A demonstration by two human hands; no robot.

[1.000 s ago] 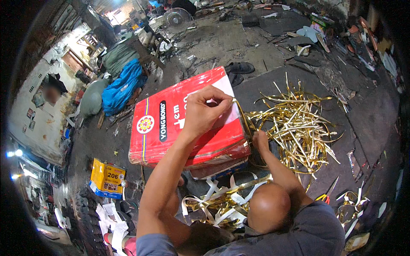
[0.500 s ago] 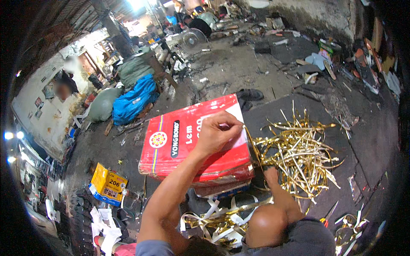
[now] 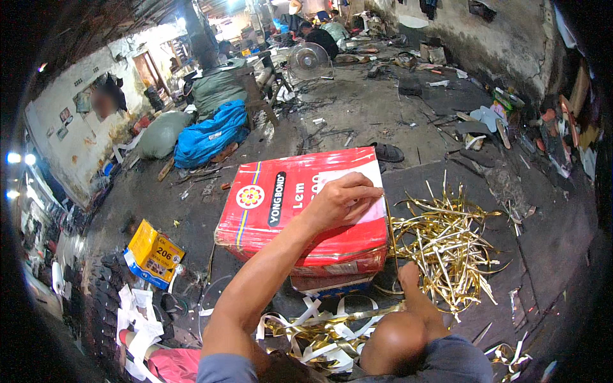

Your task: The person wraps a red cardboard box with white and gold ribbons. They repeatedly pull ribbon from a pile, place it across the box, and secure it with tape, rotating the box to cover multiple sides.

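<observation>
So nearest the knee there's a messy tangle of white and gold strips point(image 3: 311, 309). Right hand point(image 3: 408, 276) is low beside the red box point(image 3: 290, 201), can't tell if its fingers are gripping anything. Left hand point(image 3: 345, 201) rests on the box top, fingers pinched on a gold strip point(image 3: 390, 233) running down the box's right edge. Shiny gold pile point(image 3: 450, 239) just right, blue bundle point(image 3: 211, 137) farther back, then a fan point(image 3: 311, 60).
</observation>
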